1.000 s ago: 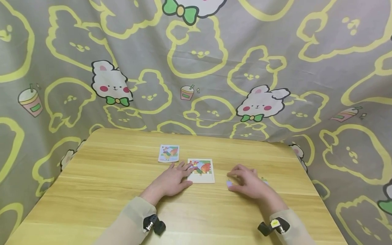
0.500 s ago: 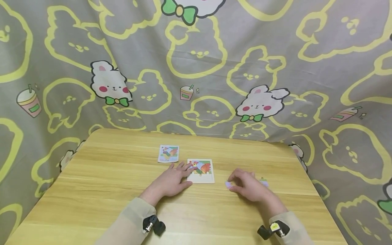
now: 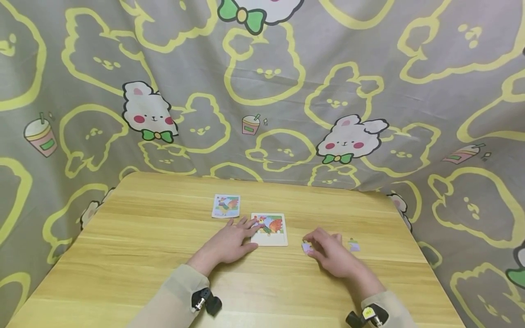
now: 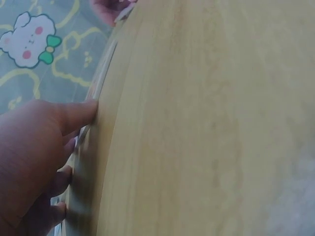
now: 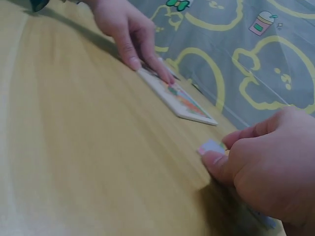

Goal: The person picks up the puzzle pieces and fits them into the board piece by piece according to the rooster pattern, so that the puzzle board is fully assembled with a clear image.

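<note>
At the bottom of the frame, two pale sleeves (image 3: 162, 298), each with a black wrist camera (image 3: 213, 304), reach in over a wood-grain surface (image 3: 266, 291). Just above, the hands are well apart. Right of centre, the right hand (image 3: 335, 253) pinches a small lilac puzzle piece (image 3: 306, 248) between thumb and fingers; the fingertips cover part of it, so its long axis cannot be told. Left of centre, the left hand (image 3: 230, 243) lies with fingers extended onto the left side of a nearly square rooster puzzle board (image 3: 268, 240). The held piece is to the right of this board, apart from it, roughly level with the blank strip running left to right across its lower part; the right hand is the nearer one. A second puzzle piece (image 3: 354, 246) lies just right of that hand.

Farther back, upper left of the board, is a rooster picture card (image 3: 226, 207). A grey cartoon-print curtain (image 3: 197, 59) fills the upper frame.

Compared with a second ago, both pieces show more fully; the left hand and board look unchanged.
</note>
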